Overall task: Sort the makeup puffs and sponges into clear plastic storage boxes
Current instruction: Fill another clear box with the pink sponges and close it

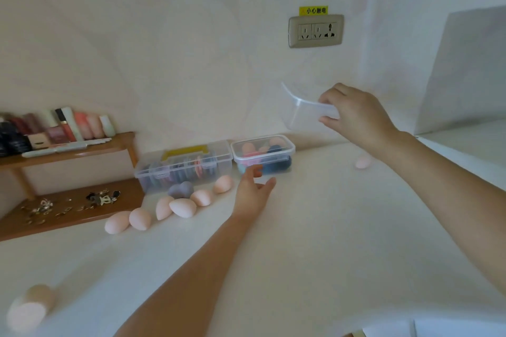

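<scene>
Clear plastic box (pixel 306 115): rounded, pinched in right hand (pixel 358 117) fingers | left hand (pixel 253 191) fingers spread | sponges (pixel 183 208): pink teardrops

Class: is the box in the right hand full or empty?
Empty: the clear box, gripped by the right hand, shows only wall through it.

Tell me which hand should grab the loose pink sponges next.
Left. The left hand is open and empty, close to the pink sponges on the table; the right hand grips the clear box in the air, farther from them.
</scene>
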A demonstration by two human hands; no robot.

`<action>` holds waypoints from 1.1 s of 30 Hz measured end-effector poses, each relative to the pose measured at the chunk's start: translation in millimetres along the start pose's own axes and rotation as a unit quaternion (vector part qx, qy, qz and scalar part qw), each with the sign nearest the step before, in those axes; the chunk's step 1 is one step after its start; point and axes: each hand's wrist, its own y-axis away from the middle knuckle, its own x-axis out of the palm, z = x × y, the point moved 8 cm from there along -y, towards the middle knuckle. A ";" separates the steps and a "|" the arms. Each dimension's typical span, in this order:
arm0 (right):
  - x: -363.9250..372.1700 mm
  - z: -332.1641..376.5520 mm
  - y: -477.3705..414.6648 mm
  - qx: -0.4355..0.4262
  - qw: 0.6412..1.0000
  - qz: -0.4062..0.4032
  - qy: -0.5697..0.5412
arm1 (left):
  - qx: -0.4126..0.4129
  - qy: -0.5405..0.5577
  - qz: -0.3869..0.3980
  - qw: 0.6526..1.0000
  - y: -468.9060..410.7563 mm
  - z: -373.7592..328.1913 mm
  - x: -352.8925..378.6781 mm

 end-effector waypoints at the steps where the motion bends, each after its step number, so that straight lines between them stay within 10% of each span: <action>1: -9.5 10.0 5.8 -0.014 1.000 0.017 -0.003 | -0.006 0.027 0.000 1.000 8.2 -1.0 -4.2; 14: -45.8 169.3 87.5 -0.184 0.979 0.044 -0.071 | 0.144 -0.020 0.101 0.984 128.2 -49.0 -83.5; 33: -46.0 264.5 113.2 -0.382 0.916 -0.124 -0.009 | -0.007 0.133 0.180 0.975 167.5 9.9 -110.5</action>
